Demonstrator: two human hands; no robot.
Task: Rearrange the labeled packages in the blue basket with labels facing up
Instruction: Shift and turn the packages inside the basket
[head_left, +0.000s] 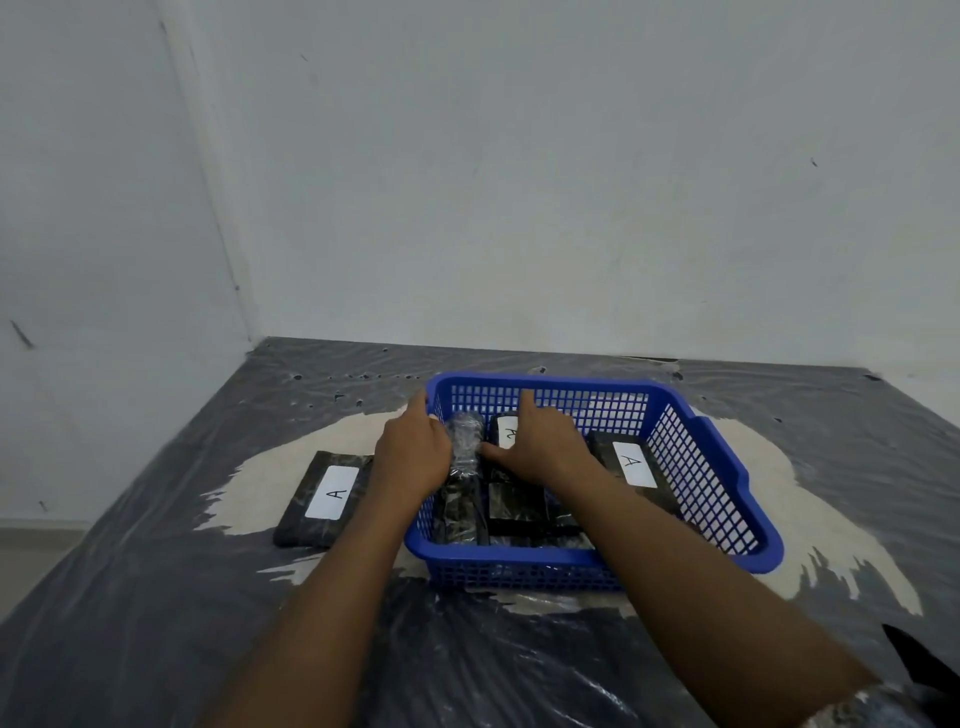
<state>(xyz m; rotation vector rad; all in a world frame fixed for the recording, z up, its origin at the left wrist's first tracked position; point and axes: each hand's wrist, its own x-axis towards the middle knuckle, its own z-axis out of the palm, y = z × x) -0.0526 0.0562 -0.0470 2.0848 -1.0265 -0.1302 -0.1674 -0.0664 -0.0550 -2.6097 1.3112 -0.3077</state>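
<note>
Two hands are reaching into a blue basket (691, 452) at lower centre: left hand (413, 457) and right hand (540, 447) are together gripping an upended black package (464, 467); another labelled package (324, 499) is lying left, outside.

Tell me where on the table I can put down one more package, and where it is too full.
Free: the table left of the outside package, and the strip right of the blue basket. Crowded: inside the basket, where both hands work among the packages.
</note>
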